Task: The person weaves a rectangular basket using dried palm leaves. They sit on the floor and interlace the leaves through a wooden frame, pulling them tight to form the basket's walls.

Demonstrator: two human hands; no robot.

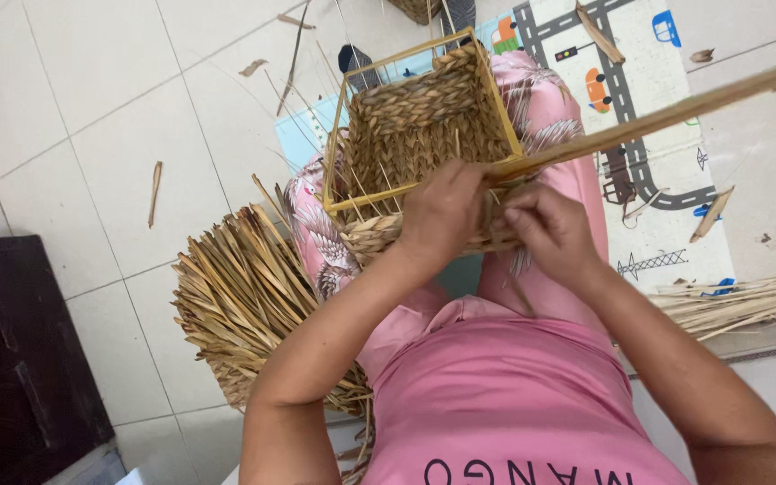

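The step in hand looks like weaving the top edge of a basket [419,126], which rests on the person's lap with its near rim under both hands. The left hand [442,211] is closed over that near rim, pressing the braided edge down, while the right hand [550,229], just beside it, pinches a long flat strand [666,115] that runs from the rim away to the right of the basket. The next move, as I judge it, calls for tucking the strand tightly through the rim while the left hand keeps the braid from slipping. The basket is boxy, its walls thick rope-like braids of dry tan fibre around a thin yellow frame [410,56]. Left of the basket a second piece of weaving [244,296] bristles with stiff loose ends; right of it lies a bundle of pale straw [747,301].
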